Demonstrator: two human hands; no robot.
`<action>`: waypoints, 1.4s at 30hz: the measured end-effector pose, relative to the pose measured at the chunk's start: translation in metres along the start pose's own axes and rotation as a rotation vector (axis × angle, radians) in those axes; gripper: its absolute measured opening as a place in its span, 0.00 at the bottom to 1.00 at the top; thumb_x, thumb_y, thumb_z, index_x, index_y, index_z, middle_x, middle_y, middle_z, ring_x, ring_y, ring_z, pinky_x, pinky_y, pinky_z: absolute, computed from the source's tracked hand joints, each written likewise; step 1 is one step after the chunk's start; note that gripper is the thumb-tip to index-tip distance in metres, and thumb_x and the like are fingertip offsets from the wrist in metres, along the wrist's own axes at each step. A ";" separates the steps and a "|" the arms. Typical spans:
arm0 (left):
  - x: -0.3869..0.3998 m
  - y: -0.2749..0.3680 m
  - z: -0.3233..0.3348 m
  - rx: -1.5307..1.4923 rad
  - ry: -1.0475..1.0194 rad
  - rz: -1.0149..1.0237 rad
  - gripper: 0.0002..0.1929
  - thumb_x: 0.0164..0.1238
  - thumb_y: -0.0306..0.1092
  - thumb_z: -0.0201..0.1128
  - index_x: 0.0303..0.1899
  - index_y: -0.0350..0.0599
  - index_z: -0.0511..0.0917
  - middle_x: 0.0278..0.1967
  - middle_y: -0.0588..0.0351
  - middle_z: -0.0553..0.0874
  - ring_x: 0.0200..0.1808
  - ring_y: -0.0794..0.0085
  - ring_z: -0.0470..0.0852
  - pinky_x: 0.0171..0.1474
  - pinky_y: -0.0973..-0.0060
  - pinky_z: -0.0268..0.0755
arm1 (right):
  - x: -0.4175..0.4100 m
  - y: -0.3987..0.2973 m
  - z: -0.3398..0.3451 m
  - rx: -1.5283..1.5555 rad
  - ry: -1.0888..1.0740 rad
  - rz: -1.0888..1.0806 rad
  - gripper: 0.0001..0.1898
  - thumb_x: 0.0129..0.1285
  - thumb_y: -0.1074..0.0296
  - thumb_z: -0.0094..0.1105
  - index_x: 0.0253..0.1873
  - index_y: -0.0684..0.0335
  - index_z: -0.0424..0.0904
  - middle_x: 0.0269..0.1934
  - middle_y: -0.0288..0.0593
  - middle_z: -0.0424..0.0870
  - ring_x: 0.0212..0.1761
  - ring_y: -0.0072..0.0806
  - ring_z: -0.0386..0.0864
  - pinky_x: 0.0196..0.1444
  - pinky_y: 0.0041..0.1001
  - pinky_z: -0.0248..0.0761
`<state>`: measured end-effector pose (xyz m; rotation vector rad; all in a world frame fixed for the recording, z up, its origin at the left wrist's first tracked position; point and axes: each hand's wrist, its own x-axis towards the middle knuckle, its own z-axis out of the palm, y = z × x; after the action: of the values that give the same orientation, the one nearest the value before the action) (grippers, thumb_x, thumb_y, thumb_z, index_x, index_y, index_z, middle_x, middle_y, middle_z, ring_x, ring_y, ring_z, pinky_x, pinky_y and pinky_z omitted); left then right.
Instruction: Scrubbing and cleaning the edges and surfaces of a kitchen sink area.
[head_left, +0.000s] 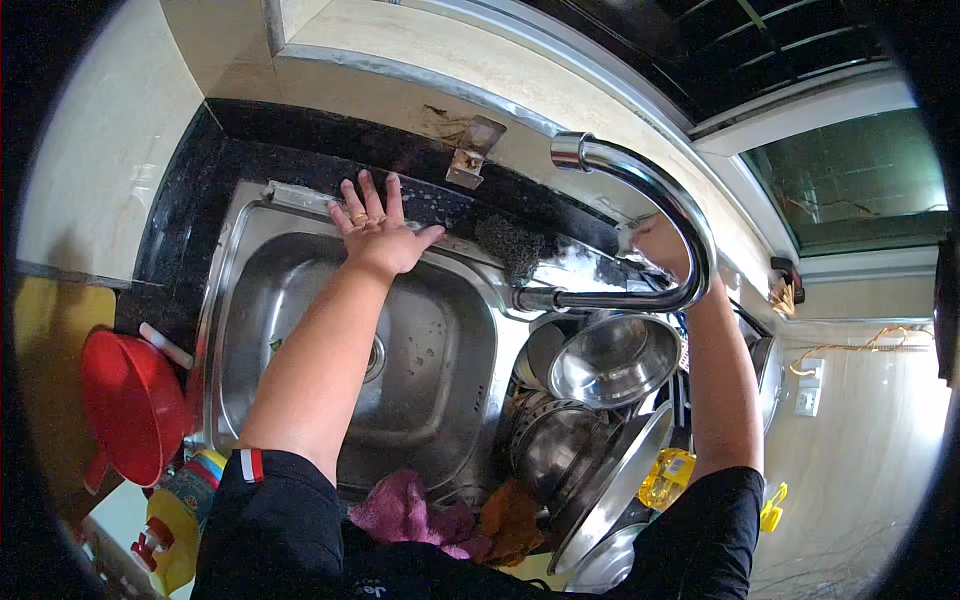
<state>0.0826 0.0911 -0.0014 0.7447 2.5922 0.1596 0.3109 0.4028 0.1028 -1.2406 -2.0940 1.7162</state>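
My left hand (386, 240) reaches across the stainless steel sink (442, 360) with its fingers spread over the back rim; it holds nothing and wears a ring. My right hand (664, 244) is at the back ledge, partly hidden behind the chrome faucet (697, 232). Something pale and shiny lies by its fingers, and I cannot tell whether they grip it. Between the two hands, a dark mesh scourer (510, 244) sits on the ledge behind the sink. A small green scrap (276, 345) lies in the basin, and my left forearm hides part of the drain (376, 358).
Stacked metal bowls (615, 360) and pots crowd the right side. A purple cloth (397, 506) and a brown cloth (511, 525) hang at the front edge. Left stand a red plastic strainer or basin (139, 405) and a yellow pump bottle (176, 547). A yellow liquid bottle (666, 480) is at right.
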 end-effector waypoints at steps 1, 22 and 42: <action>-0.002 -0.005 -0.001 0.006 -0.004 -0.013 0.55 0.59 0.74 0.53 0.77 0.49 0.38 0.77 0.36 0.37 0.77 0.40 0.30 0.72 0.40 0.19 | -0.013 -0.027 0.032 -0.704 0.038 -0.031 0.13 0.52 0.64 0.67 0.37 0.69 0.85 0.28 0.54 0.84 0.31 0.37 0.80 0.40 0.32 0.74; -0.001 -0.004 0.002 -0.013 0.033 0.009 0.56 0.58 0.75 0.54 0.77 0.50 0.38 0.77 0.36 0.36 0.77 0.40 0.30 0.72 0.40 0.18 | -0.022 0.005 0.025 -1.005 0.358 -0.295 0.11 0.52 0.66 0.64 0.41 0.62 0.88 0.35 0.48 0.88 0.38 0.35 0.85 0.44 0.32 0.76; -0.003 -0.001 -0.007 -0.016 -0.035 0.016 0.57 0.58 0.74 0.54 0.77 0.48 0.37 0.76 0.35 0.34 0.77 0.39 0.29 0.72 0.38 0.18 | 0.014 0.066 -0.021 -0.826 0.380 -0.348 0.07 0.56 0.69 0.65 0.32 0.68 0.84 0.27 0.40 0.83 0.31 0.26 0.78 0.38 0.27 0.71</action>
<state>0.0816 0.0889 0.0056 0.7556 2.5496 0.1708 0.3463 0.4274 0.0469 -1.1238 -2.6176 0.4067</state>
